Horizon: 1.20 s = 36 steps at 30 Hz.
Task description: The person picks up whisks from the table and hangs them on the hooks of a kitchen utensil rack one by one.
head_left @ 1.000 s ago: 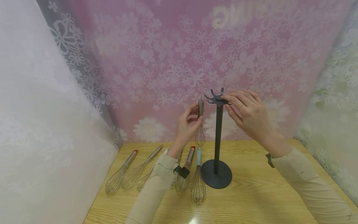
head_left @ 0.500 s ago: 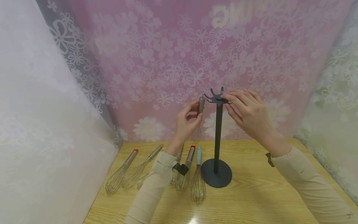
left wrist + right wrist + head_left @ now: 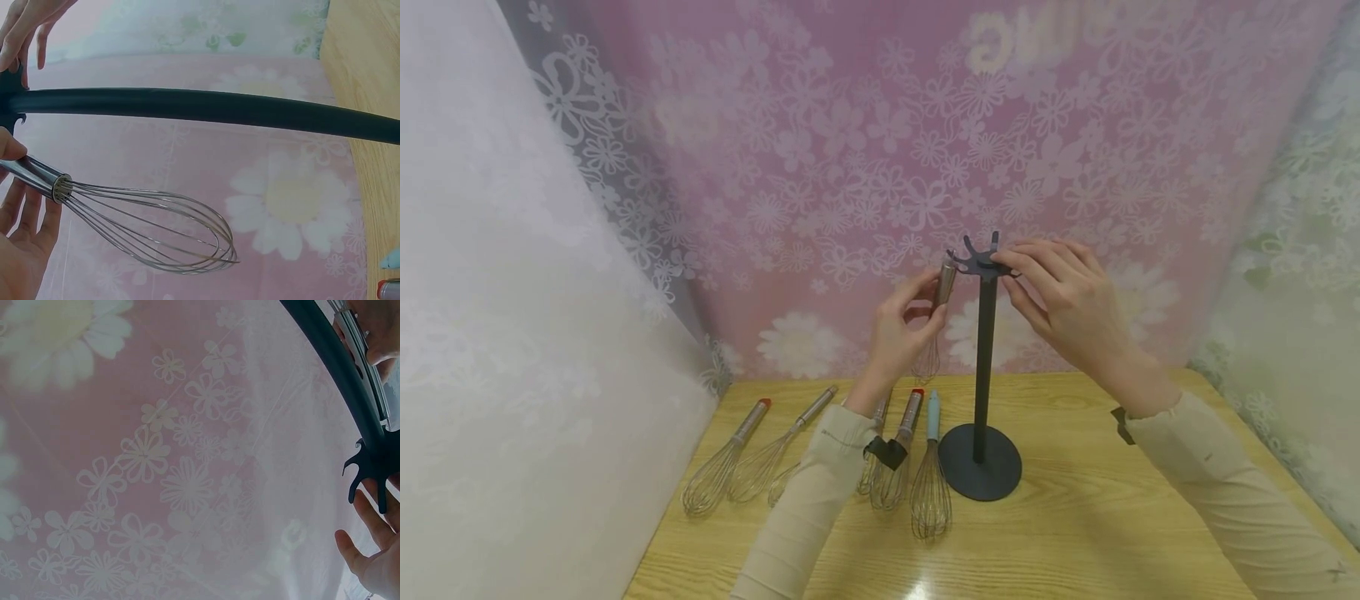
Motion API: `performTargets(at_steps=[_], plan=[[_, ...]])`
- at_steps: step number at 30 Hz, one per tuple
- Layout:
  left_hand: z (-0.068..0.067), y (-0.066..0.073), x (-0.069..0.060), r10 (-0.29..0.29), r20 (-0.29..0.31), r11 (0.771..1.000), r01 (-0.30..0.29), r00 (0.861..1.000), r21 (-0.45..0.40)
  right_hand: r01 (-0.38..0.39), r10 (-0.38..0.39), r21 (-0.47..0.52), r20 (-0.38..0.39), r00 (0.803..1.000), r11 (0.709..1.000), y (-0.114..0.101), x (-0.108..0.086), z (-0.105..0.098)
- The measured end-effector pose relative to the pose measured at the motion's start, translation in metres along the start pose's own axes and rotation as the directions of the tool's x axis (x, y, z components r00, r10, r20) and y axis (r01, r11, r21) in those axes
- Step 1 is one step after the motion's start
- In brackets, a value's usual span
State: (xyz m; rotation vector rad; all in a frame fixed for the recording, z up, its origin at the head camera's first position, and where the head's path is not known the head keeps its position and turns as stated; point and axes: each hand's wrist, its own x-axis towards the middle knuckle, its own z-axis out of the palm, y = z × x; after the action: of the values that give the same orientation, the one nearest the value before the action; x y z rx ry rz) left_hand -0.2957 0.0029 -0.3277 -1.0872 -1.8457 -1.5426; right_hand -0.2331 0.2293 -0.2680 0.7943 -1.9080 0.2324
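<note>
My left hand (image 3: 898, 329) grips the steel handle of a wire whisk (image 3: 946, 283), its wires (image 3: 150, 228) hanging down. The handle's top end meets a left-side hook of a black whisk stand (image 3: 985, 367); whether its loop is over the hook I cannot tell. At the stand's hooked top (image 3: 373, 464), my right hand (image 3: 1067, 300) pinches the far-right part between thumb and fingers. In the right wrist view the whisk handle (image 3: 369, 369) lies close along the pole.
Several whisks lie on the wooden table: a red-tipped one (image 3: 711, 479) at far left, a steel one (image 3: 763, 458) beside it, and a blue-handled one (image 3: 932, 475) by the round base (image 3: 981, 479). My left sleeve (image 3: 808, 508) hides part of others. A flowered curtain (image 3: 820, 167) hangs behind.
My left hand has moved the whisk slightly up and right, tilting its handle toward the stand until its top reaches a hook. My right hand stays in place.
</note>
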Motion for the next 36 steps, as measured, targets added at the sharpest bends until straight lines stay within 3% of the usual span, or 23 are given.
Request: performTargets(at_steps=[12,21,33,36], plan=[[0.006,0.004,-0.004,-0.046,0.02,0.998,0.046,0.999,-0.03,0.0,0.0,-0.003,-0.004,1.0,1.0,0.0,0.001,0.001],[0.005,0.038,-0.005,-0.043,0.028,0.998,0.045,0.999,-0.052,-0.021,0.021,-0.003,0.017,1.0,1.0,0.0,-0.001,0.001],[0.013,0.039,-0.007,-0.064,0.057,0.995,0.069,0.996,-0.078,-0.006,0.006,0.006,-0.046,0.999,1.0,-0.002,0.0,0.003],[0.018,0.022,-0.009,-0.073,0.062,0.993,0.078,0.995,-0.091,-0.011,0.012,0.012,-0.043,0.999,1.0,-0.001,0.0,0.004]])
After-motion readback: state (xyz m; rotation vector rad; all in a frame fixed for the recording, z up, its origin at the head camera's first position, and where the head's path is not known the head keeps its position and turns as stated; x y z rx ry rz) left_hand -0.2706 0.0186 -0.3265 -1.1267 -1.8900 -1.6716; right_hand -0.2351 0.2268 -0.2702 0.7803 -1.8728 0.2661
